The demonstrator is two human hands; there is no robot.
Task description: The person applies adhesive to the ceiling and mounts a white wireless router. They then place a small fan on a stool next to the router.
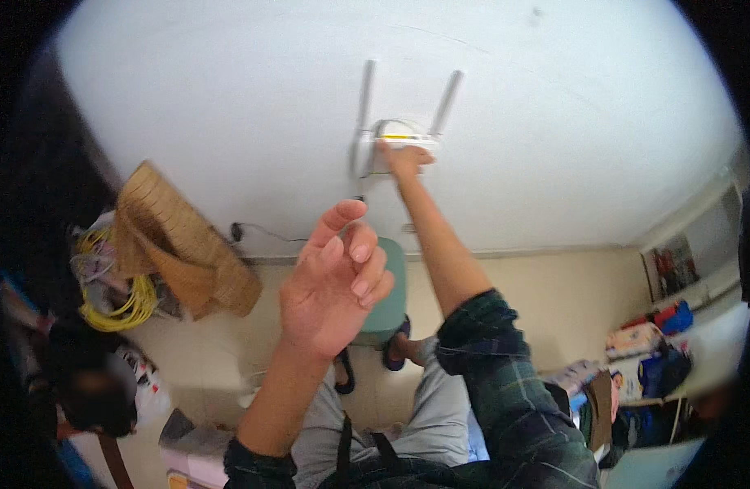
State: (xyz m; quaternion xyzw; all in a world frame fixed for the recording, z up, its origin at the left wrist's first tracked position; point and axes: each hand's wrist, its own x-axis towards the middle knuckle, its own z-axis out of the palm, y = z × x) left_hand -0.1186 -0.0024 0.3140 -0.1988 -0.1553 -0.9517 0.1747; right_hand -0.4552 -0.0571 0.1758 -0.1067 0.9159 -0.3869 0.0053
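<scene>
A white router [398, 140] with two upright antennas is against the pale wall in front of me. My right hand [406, 161] reaches up to it, thumb and fingers spread over the lower part of its body and gripping it. The palm hides some of the router's underside. Nearer to me, my left hand [330, 285] is raised palm inward, fingers loosely bent and apart, with nothing visible in it. Beyond and below that hand stands a green stool [385, 306], partly covered by it.
A rolled brown mat [183, 244] leans at the left, beside coiled yellow cable [130, 306]. A black plug with a cord [238, 231] shows low on the wall. Shelves with bags and packages [636, 341] stand at the right. A pinkish box [197, 452] is at lower left.
</scene>
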